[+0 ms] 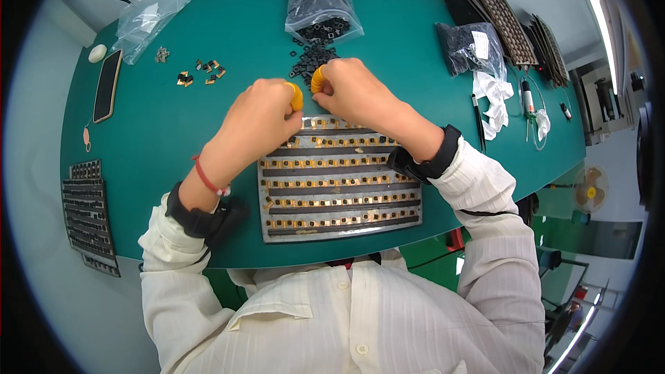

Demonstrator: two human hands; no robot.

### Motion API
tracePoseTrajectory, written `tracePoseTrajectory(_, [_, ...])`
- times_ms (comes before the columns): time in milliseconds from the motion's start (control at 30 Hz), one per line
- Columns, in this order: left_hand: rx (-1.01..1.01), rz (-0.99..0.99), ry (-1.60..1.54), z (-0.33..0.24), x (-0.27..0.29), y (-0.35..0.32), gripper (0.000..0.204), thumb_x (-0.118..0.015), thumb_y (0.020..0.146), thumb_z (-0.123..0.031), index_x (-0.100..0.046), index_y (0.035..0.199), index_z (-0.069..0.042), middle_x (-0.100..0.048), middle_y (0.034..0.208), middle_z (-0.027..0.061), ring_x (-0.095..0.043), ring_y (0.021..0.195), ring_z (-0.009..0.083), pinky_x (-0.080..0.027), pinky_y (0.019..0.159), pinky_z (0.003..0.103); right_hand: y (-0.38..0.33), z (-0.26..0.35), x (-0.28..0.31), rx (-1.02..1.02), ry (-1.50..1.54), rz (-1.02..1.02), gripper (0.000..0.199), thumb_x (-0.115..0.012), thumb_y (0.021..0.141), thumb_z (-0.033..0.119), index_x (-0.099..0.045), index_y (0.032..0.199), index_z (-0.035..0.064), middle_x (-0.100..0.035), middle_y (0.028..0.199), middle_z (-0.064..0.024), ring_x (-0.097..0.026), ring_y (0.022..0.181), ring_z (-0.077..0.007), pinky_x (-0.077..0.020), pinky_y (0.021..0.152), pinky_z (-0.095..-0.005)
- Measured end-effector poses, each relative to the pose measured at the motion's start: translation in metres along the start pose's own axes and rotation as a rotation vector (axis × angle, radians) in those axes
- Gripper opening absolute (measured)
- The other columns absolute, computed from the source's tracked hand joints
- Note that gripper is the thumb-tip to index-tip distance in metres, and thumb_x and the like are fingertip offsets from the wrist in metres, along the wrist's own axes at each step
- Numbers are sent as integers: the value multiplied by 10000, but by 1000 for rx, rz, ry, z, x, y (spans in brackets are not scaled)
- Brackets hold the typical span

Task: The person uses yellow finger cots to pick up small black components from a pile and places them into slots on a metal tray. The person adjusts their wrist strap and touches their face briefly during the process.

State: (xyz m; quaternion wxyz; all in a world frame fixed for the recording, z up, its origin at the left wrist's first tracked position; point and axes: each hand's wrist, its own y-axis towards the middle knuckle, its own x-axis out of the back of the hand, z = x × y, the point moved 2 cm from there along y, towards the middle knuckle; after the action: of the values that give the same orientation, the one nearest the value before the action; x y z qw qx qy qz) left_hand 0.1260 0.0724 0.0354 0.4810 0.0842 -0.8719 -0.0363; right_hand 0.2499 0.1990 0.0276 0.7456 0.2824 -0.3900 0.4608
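Green tabletop (235, 34) in a bright workroom, two hands meeting above a metal tray (298, 236) of small parts.

From the head view, the left hand (258, 119) and the right hand (352, 88) are near each other over the tray's far edge, fingers curled narrow, yellow finger covers (296, 97) at the tips; whether either pinches a part, I cannot tell. The tray lies before the person, its rows filled with brass-coloured pieces topped by black squares. Just beyond the right hand spreads a loose pile of black parts (309, 64), spilling from a clear bag (315, 3). Small brass-and-black pieces (211, 68) lie left of the pile, and a phone (107, 86) farther left.
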Motion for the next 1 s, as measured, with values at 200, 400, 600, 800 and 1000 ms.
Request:
tracePoseTrajectory(200, [-116,105,-44,-21,-4,-14,141,-697,769,-80,-643,749,49,-616,789,171,-618,700,351,-504,637,417,-7,1,7,71,-40,-38,143,-707,790,67,-699,878,-45,-683,807,-196,-683,705,-328,-536,655,-400])
tracePoseTrajectory(400, [-204,76,68,-23,-18,-18,152,-717,784,-98,-659,744,37,-616,805,152,-618,708,343,-510,642,424,-59,11,49,52,1,-104,135,-723,784,66,-683,859,-38,-658,819,-166,-671,748,-293,-527,660,-375])
tracePoseTrajectory(600, [-245,69,273,-36,-19,-35,245,-705,851,-190,-685,714,12,-631,727,148,-630,646,329,-513,600,417,-112,-9,39,-104,2,-62,121,-715,788,53,-677,846,-46,-638,815,-166,-647,754,-310,-520,677,-383])
tracePoseTrajectory(800, [-31,281,285,-51,-18,-40,413,-659,908,-301,-669,644,17,-616,613,170,-609,542,349,-508,554,429,-116,-15,23,-72,-14,-93,132,-732,797,50,-685,873,-48,-626,817,-146,-646,709,-280,-517,637,-361])
tracePoseTrajectory(1000, [5,305,195,-39,-5,-31,392,-703,875,-282,-671,671,51,-610,611,206,-625,583,324,-503,560,402,-117,-9,19,-33,-138,-92,205,-730,829,154,-684,792,-42,-624,759,-177,-620,669,-344,-511,639,-422])
